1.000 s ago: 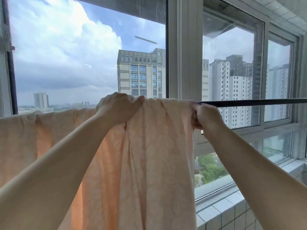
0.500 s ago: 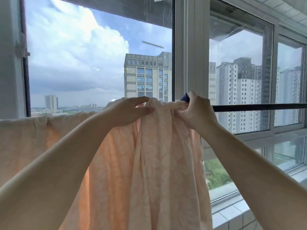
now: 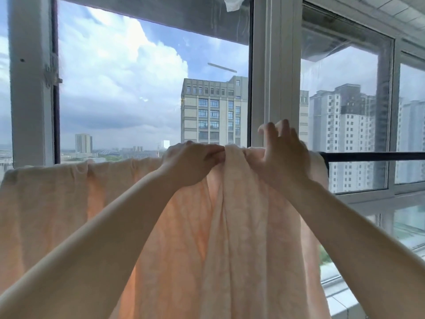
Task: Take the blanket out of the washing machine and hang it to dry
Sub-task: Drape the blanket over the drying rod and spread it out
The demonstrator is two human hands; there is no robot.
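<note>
A pale peach blanket (image 3: 241, 238) hangs over a dark horizontal drying rod (image 3: 372, 155) in front of the windows. It is spread flat along the rod to the left and bunched in folds at the middle. My left hand (image 3: 190, 162) pinches a fold at the blanket's top edge, fingers pointing right. My right hand (image 3: 284, 155) is at the bunched right end. Its fingers are lifted and spread above the rod, and its heel rests against the cloth. The rod under the blanket is hidden.
A thick white window post (image 3: 273, 88) stands just behind the hands, and another frame (image 3: 32, 88) is at the left. The bare rod runs on to the right edge. A tiled ledge (image 3: 345, 307) lies below at the lower right.
My right hand has let go of the blanket's top by the rod and raised its fingers. My left hand keeps hold of the fold. The view has drifted left.
</note>
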